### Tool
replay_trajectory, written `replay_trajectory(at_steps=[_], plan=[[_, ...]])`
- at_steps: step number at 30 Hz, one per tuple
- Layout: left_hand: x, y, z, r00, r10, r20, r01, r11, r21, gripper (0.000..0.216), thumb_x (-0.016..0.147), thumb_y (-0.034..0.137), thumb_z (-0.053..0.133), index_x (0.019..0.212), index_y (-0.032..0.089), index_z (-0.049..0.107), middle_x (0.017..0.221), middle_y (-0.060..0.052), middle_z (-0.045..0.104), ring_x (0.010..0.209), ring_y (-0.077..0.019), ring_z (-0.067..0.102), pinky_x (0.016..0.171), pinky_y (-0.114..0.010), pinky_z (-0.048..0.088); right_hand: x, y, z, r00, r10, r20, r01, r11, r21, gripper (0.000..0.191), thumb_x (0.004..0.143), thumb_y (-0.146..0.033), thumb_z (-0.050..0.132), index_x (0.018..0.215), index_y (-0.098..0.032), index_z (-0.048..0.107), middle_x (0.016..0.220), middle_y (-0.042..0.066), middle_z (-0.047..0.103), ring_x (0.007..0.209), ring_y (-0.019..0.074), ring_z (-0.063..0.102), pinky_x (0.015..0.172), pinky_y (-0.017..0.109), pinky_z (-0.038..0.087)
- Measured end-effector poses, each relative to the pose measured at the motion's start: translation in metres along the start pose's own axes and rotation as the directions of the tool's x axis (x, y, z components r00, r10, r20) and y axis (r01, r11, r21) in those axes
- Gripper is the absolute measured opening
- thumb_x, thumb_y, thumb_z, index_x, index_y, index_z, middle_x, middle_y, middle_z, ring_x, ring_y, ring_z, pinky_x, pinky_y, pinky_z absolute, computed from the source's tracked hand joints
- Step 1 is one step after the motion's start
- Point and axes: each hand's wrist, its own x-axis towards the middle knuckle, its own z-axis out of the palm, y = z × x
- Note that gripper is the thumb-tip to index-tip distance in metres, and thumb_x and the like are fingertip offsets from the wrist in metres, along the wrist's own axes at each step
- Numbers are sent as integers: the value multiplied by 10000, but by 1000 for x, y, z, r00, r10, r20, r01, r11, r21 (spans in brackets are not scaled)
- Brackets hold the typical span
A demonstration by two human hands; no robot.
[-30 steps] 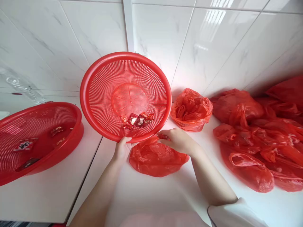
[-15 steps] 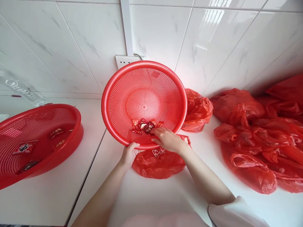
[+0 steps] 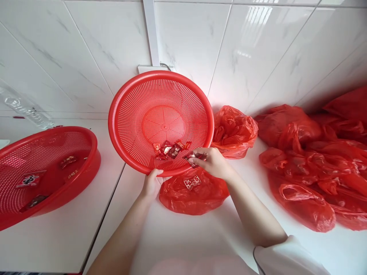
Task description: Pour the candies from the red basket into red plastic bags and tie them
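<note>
A red plastic mesh basket [image 3: 114, 141] is tilted toward me above the white table, its front rim gripped by my left hand [image 3: 152, 184]. Several wrapped candies [image 3: 173, 150] lie together low on its inner wall. My right hand [image 3: 213, 162], at the basket's right front rim, pinches a dark red wrapped candy [image 3: 195, 157] between thumb and fingers. Just below the basket, a red plastic bag [image 3: 189, 202] rests on the table, with a red-and-white patterned packet [image 3: 192, 182] on it or showing through it; I cannot tell which.
A second red basket [image 3: 96, 160] with several wrapped packets stands at the left. Behind it lies a clear plastic bottle [image 3: 27, 110]. Right of the tilted basket sits a crumpled red bag [image 3: 237, 131], and a heap of red bags [image 3: 309, 172] fills the right side. The tiled wall [image 3: 195, 34] rises behind.
My right hand has drawn back from the candies to the basket's right rim, now with one in its fingers. The tilted basket and my left hand have shifted left, uncovering more of the bag.
</note>
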Motion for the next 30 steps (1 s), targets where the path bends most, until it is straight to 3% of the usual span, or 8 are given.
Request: replay_trajectory(at_steps=[4,7,12,18,21,24,27,30], plan=[[0,1,0,1000,11,-4,-11,1000,-8,289,673,196,640,951,127,677,922,-108,753,1015,-309,687,843,-437,574,-3,-4,-10,999,9,32,-9,1000,-4,273,943,-388,554,871,-179,715,739,5,694,656,124,603,643,245,469],[1,1,-1,1000,23,-1,-23,1000,-18,235,676,189,637,896,124,686,929,-104,752,1016,-308,685,870,-450,567,-6,-11,-16,983,-14,182,15,1000,-5,280,964,-352,512,930,-187,735,833,20,731,707,136,636,688,258,494],[2,0,-1,998,67,-5,-67,998,-15,200,684,175,634,872,134,692,962,-86,751,1039,-298,678,908,-459,557,-9,-15,-16,904,-47,425,82,994,-65,249,947,-223,506,1061,-230,727,1009,22,756,849,165,688,799,282,515],[0,-2,0,998,57,11,-57,998,32,184,695,177,634,850,112,708,909,-91,752,995,-302,694,909,-470,558,-7,-6,-4,957,-64,283,127,969,-211,248,972,-225,469,1082,-215,690,986,49,744,822,173,686,768,315,531],[-4,-5,4,998,21,61,-23,999,34,262,704,165,628,943,102,713,995,-113,749,1024,-316,688,925,-489,548,-1,5,8,978,-132,159,178,929,-324,256,981,-248,466,1138,-197,662,1110,102,707,980,216,667,875,383,530],[-8,-8,8,993,-32,111,28,999,40,360,706,153,630,1057,111,702,1068,-117,741,1074,-330,674,949,-503,532,5,19,23,984,-147,96,175,869,-462,407,978,-312,487,1364,-187,524,1454,155,503,1339,285,473,1092,531,390],[-10,-12,9,990,-82,113,73,994,79,372,705,151,636,1069,114,705,1057,-113,744,1094,-333,665,962,-504,524,7,30,36,981,-52,189,142,854,-500,665,951,-513,492,1505,-177,344,1595,158,289,1491,323,226,1179,650,144],[-10,-14,8,991,-90,94,81,992,98,294,704,152,625,978,102,720,954,-103,755,1064,-331,675,961,-503,524,6,30,39,954,3,300,142,876,-461,756,925,-641,435,1503,-159,366,1553,186,365,1468,351,278,1180,664,71]])
